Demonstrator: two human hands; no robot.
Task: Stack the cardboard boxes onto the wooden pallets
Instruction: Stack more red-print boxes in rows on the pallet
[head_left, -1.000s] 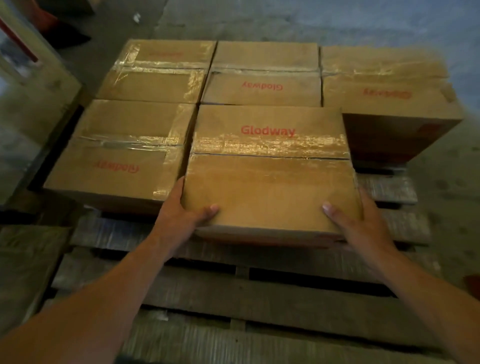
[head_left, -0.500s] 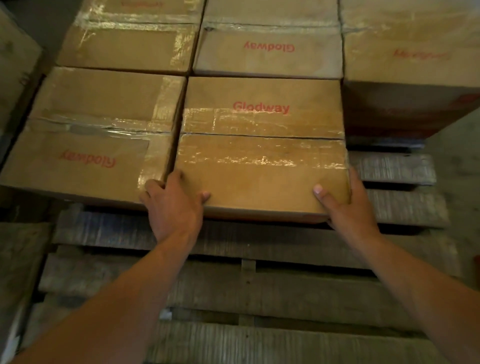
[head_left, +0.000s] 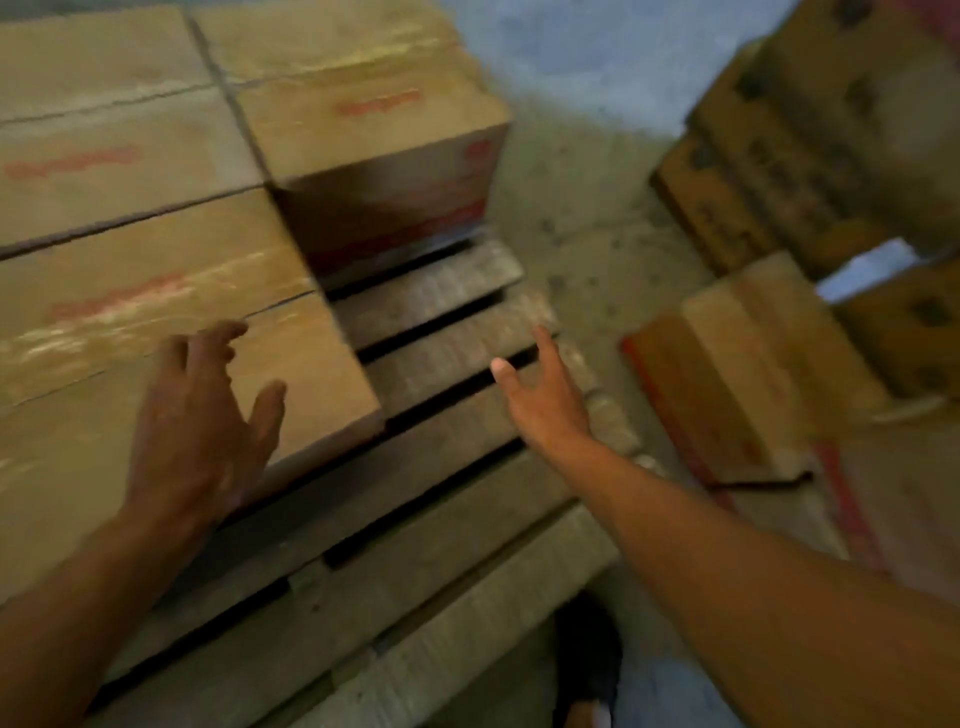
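**Left hand** (head_left: 202, 431): fingers straight and spread wide, thumb out to the side, gripping nothing. It lies over the near edge of the nearest brown taped cardboard box (head_left: 311, 364). Blur hides whether the palm touches the lid.

**Right hand** (head_left: 543, 397): fingers splayed wide and empty, held above the bare slats of the grey weathered wooden pallet (head_left: 431, 525), apart from every box.

**Nearest brown taped cardboard box**: sits flat on the pallet in the front row, close against the box behind it. There is red lettering on the lid, too blurred to read.

**Brown corner box with red print** (head_left: 374, 135): back row, at the pallet's right end, with its shaded near side in view.

**Bare slats**: to the right of the nearest box and along the pallet's near side.

**Loose brown carton with a red edge** (head_left: 727, 374): on the grey concrete floor (head_left: 587, 218), right of the pallet and apart from it.

**Pile of dark-printed brown cartons** (head_left: 810, 156): behind the loose carton.

**Dark shoe** (head_left: 587, 660): on the floor by the pallet's near corner.
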